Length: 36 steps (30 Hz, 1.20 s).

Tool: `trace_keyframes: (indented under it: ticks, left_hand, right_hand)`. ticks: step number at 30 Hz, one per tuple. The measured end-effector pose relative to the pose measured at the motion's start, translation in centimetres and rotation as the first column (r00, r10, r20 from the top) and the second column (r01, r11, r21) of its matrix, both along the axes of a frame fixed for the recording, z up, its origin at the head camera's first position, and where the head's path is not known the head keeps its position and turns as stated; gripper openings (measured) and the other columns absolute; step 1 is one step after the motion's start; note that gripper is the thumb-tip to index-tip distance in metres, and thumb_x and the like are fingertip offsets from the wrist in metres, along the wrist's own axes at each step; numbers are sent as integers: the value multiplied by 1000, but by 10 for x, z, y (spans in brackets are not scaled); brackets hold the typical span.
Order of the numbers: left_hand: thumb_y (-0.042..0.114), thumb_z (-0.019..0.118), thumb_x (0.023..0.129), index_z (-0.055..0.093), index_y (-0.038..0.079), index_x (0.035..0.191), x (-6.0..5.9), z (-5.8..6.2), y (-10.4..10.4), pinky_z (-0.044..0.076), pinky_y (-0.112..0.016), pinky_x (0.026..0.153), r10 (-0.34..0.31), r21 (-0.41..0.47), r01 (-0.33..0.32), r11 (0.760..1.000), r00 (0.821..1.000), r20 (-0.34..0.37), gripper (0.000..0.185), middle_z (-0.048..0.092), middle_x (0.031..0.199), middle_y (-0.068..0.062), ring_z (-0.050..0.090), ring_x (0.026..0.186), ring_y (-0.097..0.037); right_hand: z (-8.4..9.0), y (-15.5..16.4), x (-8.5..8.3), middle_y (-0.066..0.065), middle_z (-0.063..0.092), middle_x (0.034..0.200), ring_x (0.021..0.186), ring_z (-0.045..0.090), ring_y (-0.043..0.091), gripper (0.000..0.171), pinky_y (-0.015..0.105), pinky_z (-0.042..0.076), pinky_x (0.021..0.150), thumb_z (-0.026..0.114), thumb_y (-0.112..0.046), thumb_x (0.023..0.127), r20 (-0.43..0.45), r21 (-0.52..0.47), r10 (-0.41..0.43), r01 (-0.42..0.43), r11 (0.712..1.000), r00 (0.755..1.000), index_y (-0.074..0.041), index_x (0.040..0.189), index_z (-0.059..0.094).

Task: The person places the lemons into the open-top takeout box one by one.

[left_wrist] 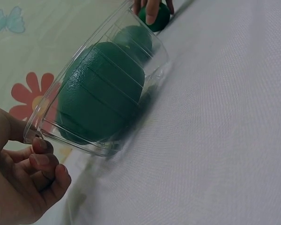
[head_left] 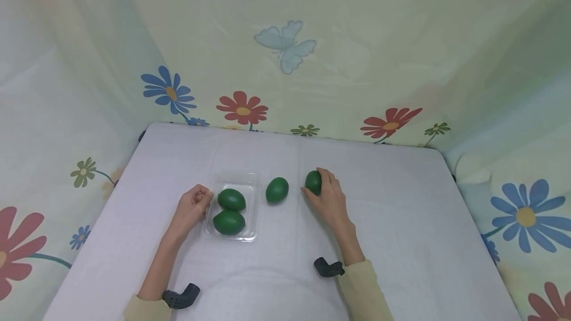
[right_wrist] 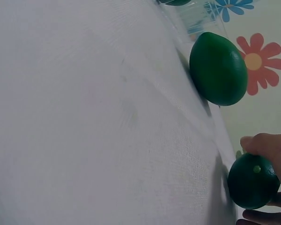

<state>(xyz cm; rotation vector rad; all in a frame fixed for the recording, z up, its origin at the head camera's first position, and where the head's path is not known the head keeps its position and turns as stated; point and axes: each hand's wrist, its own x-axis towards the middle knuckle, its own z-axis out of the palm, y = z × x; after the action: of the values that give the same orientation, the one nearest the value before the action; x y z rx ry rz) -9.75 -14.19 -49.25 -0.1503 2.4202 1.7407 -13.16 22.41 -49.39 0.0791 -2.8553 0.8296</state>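
While right hand (head_left: 331,197) grips one of four avocados (head_left: 314,182), two in tray (head_left: 252,180); left hand (head_left: 193,207) curled, empty

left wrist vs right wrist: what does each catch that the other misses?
Only the left wrist view shows the left hand, its curled fingers at the corner of the clear plastic tray, and the two green fruits in the tray seen close through the ribbed wall.

Only the right wrist view shows the loose green fruit lying on the white tablecloth by itself.

Both show the right hand gripping the small green fruit, tiny at the top edge in the left wrist view, plus the cloth and the flowered backdrop.
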Motion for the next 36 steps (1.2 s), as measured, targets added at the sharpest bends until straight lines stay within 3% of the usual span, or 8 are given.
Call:
trace_keyframes:
  ticks: [11, 21, 29, 36]
  left_hand:
    - [21, 56, 106, 59, -3, 110, 2, 4, 2, 46, -23, 57, 13, -8, -13, 1000, 1000, 11, 25, 54, 70, -1, 48, 60, -11]
    - [20, 56, 106, 59, -3, 109, 1, 5, 3, 45, -23, 56, 17, -24, -16, 1000, 1000, 8, 24, 54, 70, -3, 48, 58, -11]
    - [22, 56, 106, 60, -3, 110, 0, 5, 1, 46, -23, 58, 15, -43, -15, 999, 1000, 12, 25, 56, 72, -3, 50, 61, -12]
    - [22, 56, 106, 60, -4, 111, 1, 5, 1, 46, -23, 58, 10, -33, -10, 999, 1000, 11, 26, 57, 74, -5, 50, 62, -12]
  right_hand:
    - [-2, -4, -2, 27, 52, 143, 127, 56, 47, 61, 60, 52, 98, 76, -18, 93, 10, -21, 9, -9, 1000, 1000, -1, 144, 50]
    - [0, -5, 0, 27, 51, 145, 129, 55, 46, 62, 59, 51, 101, 78, -16, 91, 3, -59, -4, 4, 998, 1000, 0, 145, 50]
    - [12, -14, 7, 27, 54, 142, 126, 58, 46, 62, 59, 52, 99, 81, -13, 88, -96, -60, 21, -27, 998, 995, 1, 141, 53]
    - [31, -35, 17, 26, 55, 141, 125, 59, 43, 62, 55, 54, 99, 82, -13, 87, -179, -64, 99, -112, 992, 979, 1, 140, 54]
